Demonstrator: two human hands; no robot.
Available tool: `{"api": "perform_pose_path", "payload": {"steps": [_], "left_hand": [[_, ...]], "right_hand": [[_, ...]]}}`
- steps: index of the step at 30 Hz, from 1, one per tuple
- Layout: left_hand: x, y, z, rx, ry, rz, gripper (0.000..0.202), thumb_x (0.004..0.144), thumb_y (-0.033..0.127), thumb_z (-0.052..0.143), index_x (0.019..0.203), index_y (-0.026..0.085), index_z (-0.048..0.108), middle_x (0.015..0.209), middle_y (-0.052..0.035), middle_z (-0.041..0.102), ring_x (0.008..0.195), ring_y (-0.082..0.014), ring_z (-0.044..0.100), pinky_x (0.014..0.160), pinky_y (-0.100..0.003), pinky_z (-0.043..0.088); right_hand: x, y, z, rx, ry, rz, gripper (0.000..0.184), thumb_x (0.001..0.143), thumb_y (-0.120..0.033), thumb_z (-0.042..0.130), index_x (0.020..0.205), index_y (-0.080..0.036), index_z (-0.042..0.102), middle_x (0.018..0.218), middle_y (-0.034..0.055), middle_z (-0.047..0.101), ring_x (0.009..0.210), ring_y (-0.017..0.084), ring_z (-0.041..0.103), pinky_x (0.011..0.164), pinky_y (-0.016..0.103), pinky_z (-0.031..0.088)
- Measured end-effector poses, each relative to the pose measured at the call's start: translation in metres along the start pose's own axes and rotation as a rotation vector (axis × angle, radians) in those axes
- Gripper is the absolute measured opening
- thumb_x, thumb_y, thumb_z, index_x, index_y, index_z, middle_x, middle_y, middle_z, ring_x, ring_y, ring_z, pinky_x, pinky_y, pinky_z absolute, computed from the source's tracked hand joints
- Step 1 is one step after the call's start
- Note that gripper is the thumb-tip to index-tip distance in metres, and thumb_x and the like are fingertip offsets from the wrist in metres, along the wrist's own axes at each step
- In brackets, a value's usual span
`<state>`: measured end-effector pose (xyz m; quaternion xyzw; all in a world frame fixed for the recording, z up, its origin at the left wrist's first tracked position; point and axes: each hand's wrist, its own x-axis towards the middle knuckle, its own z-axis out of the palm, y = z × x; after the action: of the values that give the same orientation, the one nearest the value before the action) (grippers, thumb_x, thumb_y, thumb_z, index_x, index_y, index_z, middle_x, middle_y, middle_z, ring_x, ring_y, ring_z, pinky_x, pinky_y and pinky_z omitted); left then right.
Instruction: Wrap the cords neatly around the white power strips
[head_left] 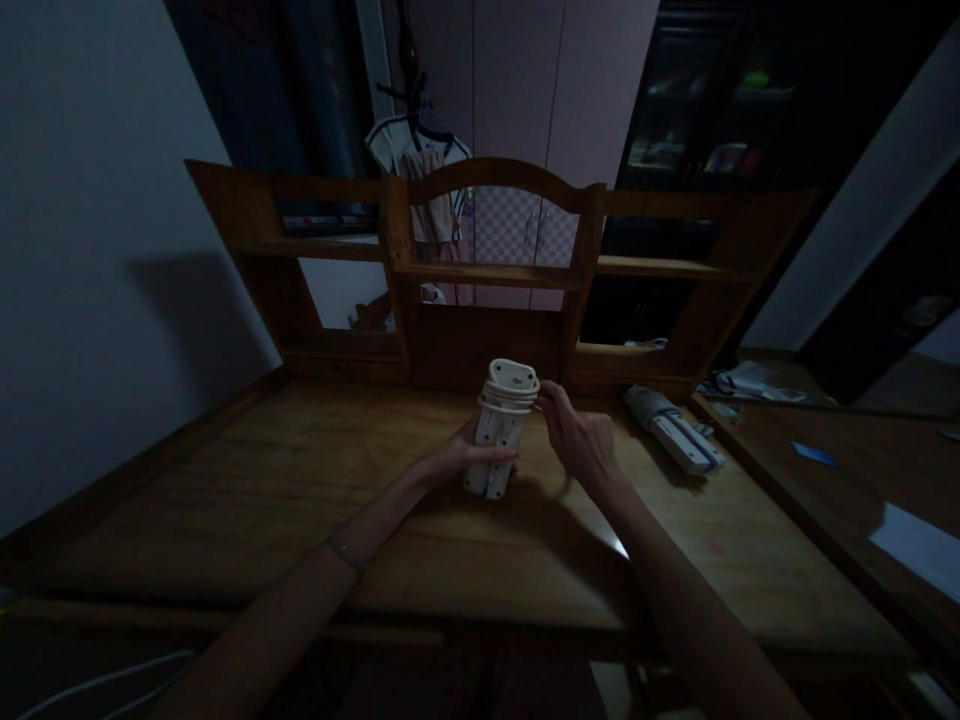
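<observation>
A white power strip is held upright above the wooden desk, its underside with screw holes turned toward me. Its white cord is wound several times around the upper end. My left hand wraps around the lower part of the strip, thumb across its face. At the wound cord's right side, my right hand has its fingers pinched together on the cord. The exact grip of those fingertips is partly hidden. Farther right on the desk lies a second power strip with grey cord wrapped around one end.
The wooden desk has a shelf unit along its back edge. A wall closes off the left. To the right, another wooden surface bears a blue card and a white sheet. The room is dim.
</observation>
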<state>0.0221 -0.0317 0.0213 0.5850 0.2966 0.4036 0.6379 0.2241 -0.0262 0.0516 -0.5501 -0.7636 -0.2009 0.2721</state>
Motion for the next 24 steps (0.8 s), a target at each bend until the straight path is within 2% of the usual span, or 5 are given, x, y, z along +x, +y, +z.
{"api": "perform_pose_path", "payload": {"steps": [4,8,12,19,24], "left_hand": [[0.004,-0.006,-0.004,0.004,0.019,-0.013,0.056,0.070,0.029,0.075,0.116,0.016,0.045,0.090,-0.0091,0.069,0.071,-0.0206,0.069,0.066,-0.036,0.056],[0.008,-0.012,-0.007,0.045,0.024,0.016,0.060,0.072,0.028,0.072,0.121,0.016,0.042,0.084,-0.0069,0.069,0.068,-0.0202,0.068,0.063,-0.034,0.055],[0.011,-0.015,-0.006,0.206,0.087,0.061,0.062,0.072,0.029,0.070,0.125,0.017,0.041,0.086,-0.0054,0.068,0.068,-0.0191,0.067,0.062,-0.032,0.055],[0.021,-0.008,-0.004,0.695,0.301,0.253,0.069,0.068,0.029,0.071,0.129,0.019,0.041,0.115,-0.0084,0.062,0.099,-0.0222,0.063,0.087,-0.033,0.049],[0.020,-0.001,-0.008,0.837,0.349,0.204,0.083,0.068,0.030,0.070,0.140,0.023,0.030,0.114,-0.0090,0.063,0.098,-0.0269,0.064,0.084,-0.036,0.048]], "right_hand": [[0.001,-0.003,-0.001,-0.004,-0.007,-0.048,0.051,0.098,-0.052,0.026,0.137,-0.022,0.041,0.070,0.0039,0.070,0.053,0.014,0.059,0.051,0.025,0.019],[0.000,-0.003,0.001,-0.054,-0.014,-0.029,0.063,0.090,-0.067,0.034,0.131,-0.021,0.049,0.067,0.0060,0.070,0.055,0.018,0.061,0.053,0.026,0.019],[0.000,-0.001,0.005,-0.051,0.008,-0.003,0.056,0.092,-0.064,0.033,0.127,-0.025,0.052,0.066,0.0050,0.070,0.056,0.017,0.063,0.053,0.026,0.018],[0.001,0.006,0.015,-0.050,-0.012,0.018,0.052,0.092,-0.065,0.031,0.101,-0.025,0.064,0.063,0.0044,0.069,0.058,0.017,0.064,0.053,0.026,0.016],[0.001,0.005,0.019,-0.045,-0.030,0.011,0.048,0.092,-0.063,0.035,0.101,-0.026,0.064,0.063,0.0033,0.069,0.057,0.016,0.064,0.052,0.025,0.017]]}}
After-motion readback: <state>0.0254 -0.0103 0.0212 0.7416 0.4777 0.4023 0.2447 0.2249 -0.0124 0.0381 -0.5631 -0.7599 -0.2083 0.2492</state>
